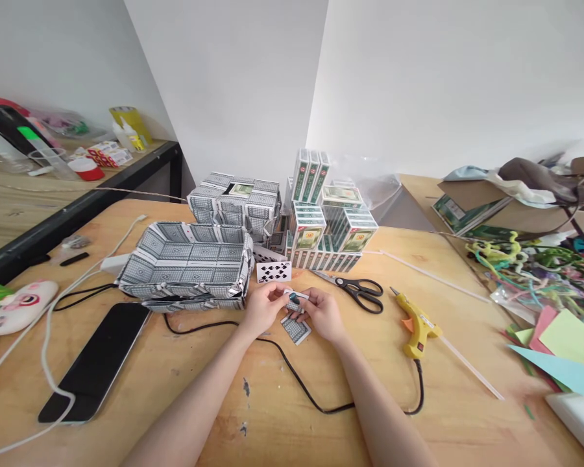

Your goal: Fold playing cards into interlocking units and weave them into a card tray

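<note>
My left hand (263,307) and my right hand (327,315) are close together over the table, fingers pinched from both sides on a small playing card (296,306). A dark patch shows on the card; my fingertips partly hide it. Just below, a grey-backed playing card (296,330) lies on the wood, its upper edge covered by my right fingers. Beyond my left hand, a ten of spades (274,272) shows its face. To the left of it stands an open basket made of folded playing cards (189,256).
Scissors (360,292) and a yellow glue gun (417,324) lie to the right, its black cord looping under my arms. Stacked card boxes (326,224) and another folded-card piece (236,201) stand behind. A phone (97,363) with a white cable lies left.
</note>
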The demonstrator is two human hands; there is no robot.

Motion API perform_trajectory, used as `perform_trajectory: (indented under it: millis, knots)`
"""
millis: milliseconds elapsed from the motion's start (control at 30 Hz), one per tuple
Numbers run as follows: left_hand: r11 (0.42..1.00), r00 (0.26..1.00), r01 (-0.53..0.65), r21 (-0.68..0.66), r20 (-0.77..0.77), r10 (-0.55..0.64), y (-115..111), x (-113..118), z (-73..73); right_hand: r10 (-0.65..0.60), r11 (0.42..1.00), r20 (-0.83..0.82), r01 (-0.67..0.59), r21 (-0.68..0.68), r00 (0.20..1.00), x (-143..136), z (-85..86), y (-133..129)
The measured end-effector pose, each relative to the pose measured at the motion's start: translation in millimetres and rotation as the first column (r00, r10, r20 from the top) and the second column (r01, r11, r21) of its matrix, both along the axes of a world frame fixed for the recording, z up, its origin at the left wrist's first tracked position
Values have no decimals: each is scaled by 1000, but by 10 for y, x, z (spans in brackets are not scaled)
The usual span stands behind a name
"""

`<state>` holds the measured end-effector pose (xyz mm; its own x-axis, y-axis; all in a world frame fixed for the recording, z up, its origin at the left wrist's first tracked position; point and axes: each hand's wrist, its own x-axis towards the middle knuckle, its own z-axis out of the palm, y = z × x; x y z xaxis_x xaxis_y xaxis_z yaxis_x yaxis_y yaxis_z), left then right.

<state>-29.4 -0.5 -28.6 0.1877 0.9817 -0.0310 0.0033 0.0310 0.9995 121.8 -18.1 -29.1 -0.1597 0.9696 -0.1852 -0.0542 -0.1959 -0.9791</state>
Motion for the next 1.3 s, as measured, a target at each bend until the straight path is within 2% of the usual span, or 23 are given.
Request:
perform_trajectory:
  millis: [133,433,767,1000,1133,1233,1300]
  knots:
    - [1000,1000,-22,-14,-3,22,-10,16,9,-9,1000,-3,9,8,1000,-9,18,-8]
    - [991,988,-65,119,-130,80,-26,13,46,-28,1000,-18,28,-3,999,-13,33,-14]
    - [979,974,-43,201,-211,86,-52,14,47,45,998,-1,-45,40,999,0,12,-19]
    - [960,962,-12,279,-260,88,-103,24,100,15,999,-51,-14,32,999,5,13,-6]
    - [958,956,9,285,-284,76,-92,20,53,-17,999,-67,19,32,998,8,44,-2]
    - [947,940,6,322,-325,104,-76,34,25,-23,999,-80,25,31,997,10,50,2]
    - [919,923,-16,394,-347,165,-94,49,75,-26,999,-88,29,31,996,10,51,7]
